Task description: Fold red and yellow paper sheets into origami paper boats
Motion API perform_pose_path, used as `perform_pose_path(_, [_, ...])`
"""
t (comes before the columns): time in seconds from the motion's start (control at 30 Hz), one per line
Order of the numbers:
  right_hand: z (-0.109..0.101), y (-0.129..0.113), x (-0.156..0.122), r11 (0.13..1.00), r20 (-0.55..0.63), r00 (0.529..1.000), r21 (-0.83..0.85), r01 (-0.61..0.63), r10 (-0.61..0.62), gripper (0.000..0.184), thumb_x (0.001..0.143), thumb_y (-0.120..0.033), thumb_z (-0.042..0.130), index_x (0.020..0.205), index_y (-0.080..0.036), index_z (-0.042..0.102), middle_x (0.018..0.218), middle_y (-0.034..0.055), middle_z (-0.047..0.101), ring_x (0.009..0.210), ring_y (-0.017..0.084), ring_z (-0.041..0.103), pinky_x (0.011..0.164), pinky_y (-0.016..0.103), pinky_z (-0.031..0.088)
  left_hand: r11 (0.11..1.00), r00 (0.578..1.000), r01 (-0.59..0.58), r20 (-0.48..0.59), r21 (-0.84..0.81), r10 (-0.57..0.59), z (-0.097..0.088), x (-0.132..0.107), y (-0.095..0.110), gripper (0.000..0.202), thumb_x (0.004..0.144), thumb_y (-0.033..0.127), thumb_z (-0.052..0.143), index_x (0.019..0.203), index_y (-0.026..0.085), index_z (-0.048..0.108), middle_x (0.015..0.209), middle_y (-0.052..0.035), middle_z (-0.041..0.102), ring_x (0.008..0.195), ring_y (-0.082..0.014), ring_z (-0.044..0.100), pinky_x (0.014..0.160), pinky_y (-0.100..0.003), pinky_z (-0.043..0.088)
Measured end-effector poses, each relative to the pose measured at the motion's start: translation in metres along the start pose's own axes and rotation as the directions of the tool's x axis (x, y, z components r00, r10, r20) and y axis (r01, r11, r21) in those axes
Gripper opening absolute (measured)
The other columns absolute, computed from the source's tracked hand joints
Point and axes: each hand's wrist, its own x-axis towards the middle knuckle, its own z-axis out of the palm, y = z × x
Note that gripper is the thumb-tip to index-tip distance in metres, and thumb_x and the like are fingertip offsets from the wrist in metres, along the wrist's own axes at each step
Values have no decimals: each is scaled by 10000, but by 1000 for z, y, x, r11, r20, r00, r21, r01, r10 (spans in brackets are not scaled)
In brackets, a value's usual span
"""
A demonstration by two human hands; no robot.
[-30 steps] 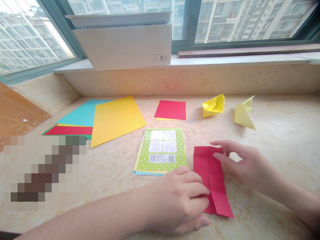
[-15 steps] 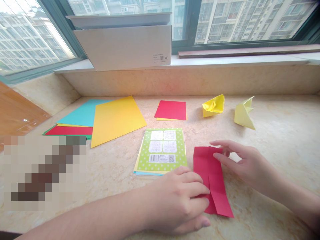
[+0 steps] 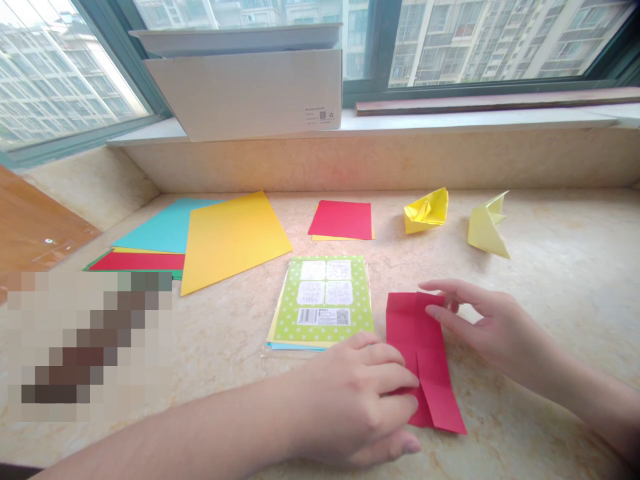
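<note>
A red sheet of folded paper (image 3: 430, 347) lies on the stone-look counter, with creases across it and two side flaps meeting along a lengthwise slit. My left hand (image 3: 370, 397) rests over its lower left part, fingers loosely bent and a little apart, the thumb standing off below; the paper under those fingers is hidden. At the upper right edge, my right hand (image 3: 475, 317) has thumb and fingers closing on the red paper. Left of the sheet lies a green dotted paper pack (image 3: 325, 293) with a barcode label, its lower corner partly behind my left hand.
Farther back stand a yellow folded paper piece (image 3: 426, 212) and a pale yellow one (image 3: 486, 230). Small red squares (image 3: 341, 220) lie near the middle. Large yellow (image 3: 233, 243) and blue (image 3: 155, 227) sheets overlap at left. A white box (image 3: 245, 93) stands on the sill.
</note>
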Motion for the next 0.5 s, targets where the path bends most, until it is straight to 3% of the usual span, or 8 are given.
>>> perform_pose_path(0.5, [0,1,-1,1000,9,1000,12,-16,16,296,946,-453,630,1184,-296,710,772,2,638,667,169,603,448,213,493,1000,1000,-2,1,-7,2,3,-1,-1,353,1039,404,486,1022,122,698,1134,-82,724,1061,-250,633,960,-403,462])
